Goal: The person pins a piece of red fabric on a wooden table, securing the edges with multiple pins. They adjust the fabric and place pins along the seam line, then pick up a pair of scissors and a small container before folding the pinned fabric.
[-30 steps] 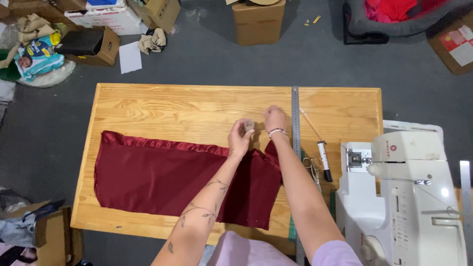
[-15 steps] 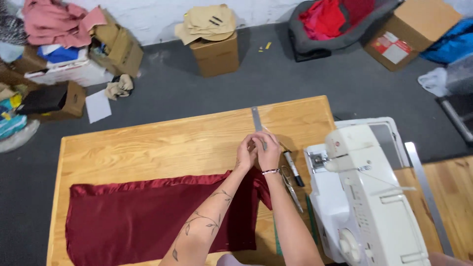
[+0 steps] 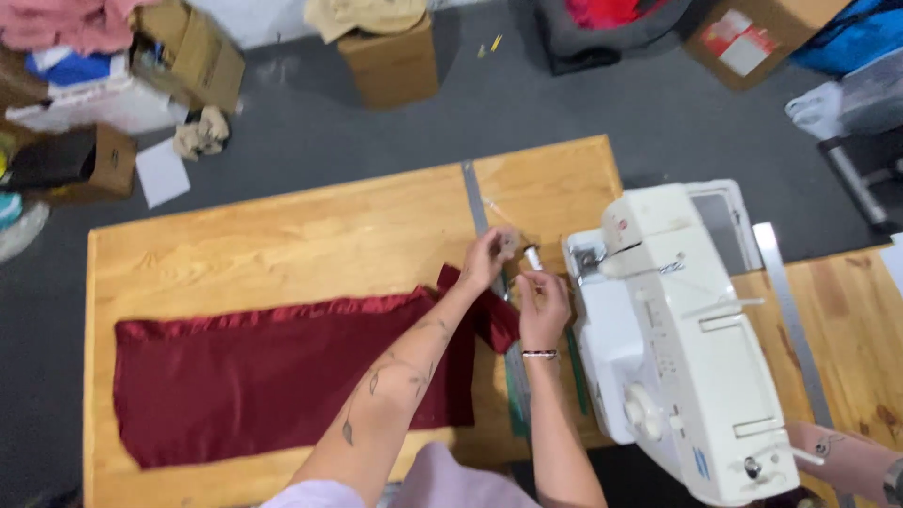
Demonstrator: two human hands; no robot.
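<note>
A dark red satin cloth [image 3: 273, 376] lies flat on the wooden table [image 3: 282, 245]. Its right end is bunched up [image 3: 494, 325] beside a metal ruler [image 3: 473, 198]. My left hand [image 3: 487, 261] hovers over that raised corner, fingertips pinched on a small pale round thing [image 3: 509, 245]. My right hand [image 3: 544, 303] is just right of it, fingers curled down over a white-tipped marker [image 3: 531, 256] next to the white sewing machine [image 3: 677, 329]. Whether the right hand grips the marker is hidden.
Another person's hand [image 3: 837, 456] rests at the bottom right by the machine. A second metal ruler [image 3: 785, 301] lies on the table to the right. Cardboard boxes [image 3: 390, 61], clothes and paper are scattered over the grey floor behind the table.
Both hands were pinching the cloth's right corner together. They have since parted: the right hand shifted right toward the marker and sewing machine, and my view swung right.
</note>
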